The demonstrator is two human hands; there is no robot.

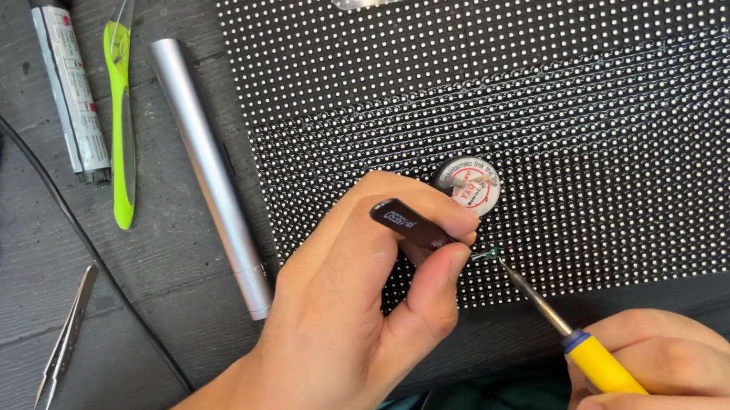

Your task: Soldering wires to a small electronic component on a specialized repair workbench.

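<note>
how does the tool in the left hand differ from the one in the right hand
The left hand pinches dark tweezers between thumb and fingers; the right hand grips a soldering iron by its yellow handle. The tweezers are dark and flat, while the soldering iron has a yellow grip, blue collar and thin metal shaft. The tweezers slant in from the upper left, the soldering iron from the lower right. Both tips meet at one spot on the dotted LED panel.
</note>
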